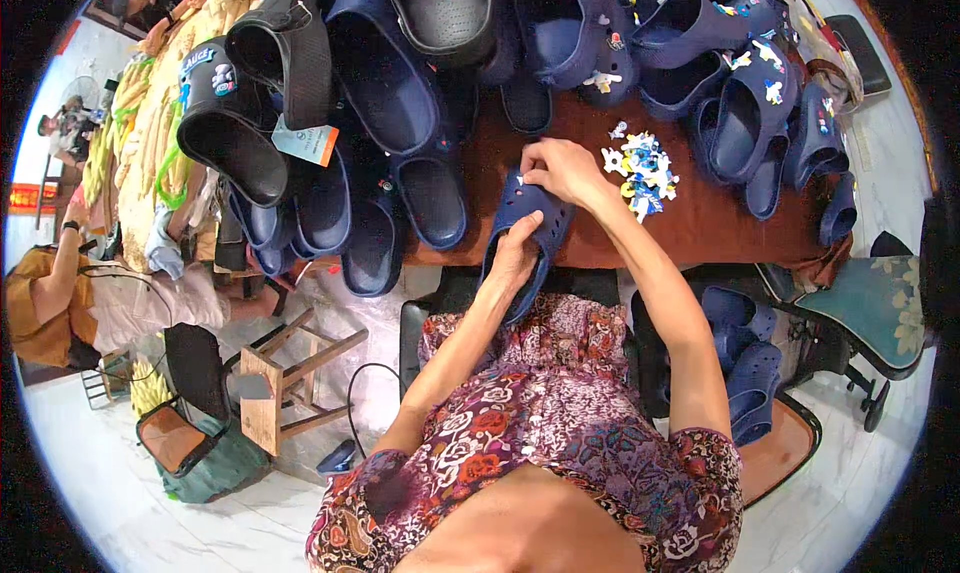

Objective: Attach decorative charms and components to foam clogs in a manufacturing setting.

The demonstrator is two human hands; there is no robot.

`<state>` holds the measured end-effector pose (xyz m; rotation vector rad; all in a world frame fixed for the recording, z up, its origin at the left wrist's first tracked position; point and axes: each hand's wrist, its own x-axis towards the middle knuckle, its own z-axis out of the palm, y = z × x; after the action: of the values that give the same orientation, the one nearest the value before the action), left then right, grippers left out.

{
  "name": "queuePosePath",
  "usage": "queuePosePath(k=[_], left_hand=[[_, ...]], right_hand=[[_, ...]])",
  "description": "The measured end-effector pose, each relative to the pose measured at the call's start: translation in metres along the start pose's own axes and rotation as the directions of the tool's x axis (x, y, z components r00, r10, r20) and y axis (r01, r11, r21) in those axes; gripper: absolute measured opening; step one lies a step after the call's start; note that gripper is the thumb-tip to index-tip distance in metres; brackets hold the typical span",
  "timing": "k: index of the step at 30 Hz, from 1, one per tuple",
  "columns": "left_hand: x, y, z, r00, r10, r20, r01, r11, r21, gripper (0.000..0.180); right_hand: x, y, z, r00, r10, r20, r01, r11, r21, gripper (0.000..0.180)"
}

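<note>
Above and left of my hands, a pale blue hang tag with an orange lower corner [305, 143] dangles from a black clog [232, 133]. A second black clog [285, 43] lies just above it. Far left, a red sign [28, 195] shows at the rim.
</note>
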<state>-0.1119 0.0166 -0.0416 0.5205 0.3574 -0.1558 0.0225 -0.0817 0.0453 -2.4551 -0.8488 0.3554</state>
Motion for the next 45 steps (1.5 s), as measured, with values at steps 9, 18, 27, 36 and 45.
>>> queuePosePath(k=[9,18,27,36,45], left_hand=[[-0.008,0.011,0.02,0.997,0.084,0.004,-0.083,0.992,-0.093,0.053],[-0.001,0.009,0.014,0.999,0.045,-0.011,-0.046,0.99,-0.131,0.043],[-0.001,0.011,0.014,0.996,0.058,-0.068,-0.065,0.992,-0.105,0.031],[0.0,0.012,0.013,0.998,0.052,-0.045,-0.056,0.995,-0.087,0.033],[-0.008,0.008,0.02,0.994,0.002,-0.111,-0.022,0.984,-0.175,0.053]], right_hand=[[-0.035,0.009,0.025,0.954,-0.031,-0.299,0.132,0.936,0.327,0.019],[-0.036,0.006,0.035,0.93,0.011,-0.367,0.095,0.958,0.269,0.012],[-0.035,0.005,0.042,0.892,0.004,-0.453,0.086,0.98,0.18,0.013],[-0.046,0.005,0.042,0.839,0.029,-0.543,0.121,0.964,0.239,0.015],[-0.113,0.075,0.033,0.792,0.136,-0.595,-0.136,0.99,0.044,0.014]])
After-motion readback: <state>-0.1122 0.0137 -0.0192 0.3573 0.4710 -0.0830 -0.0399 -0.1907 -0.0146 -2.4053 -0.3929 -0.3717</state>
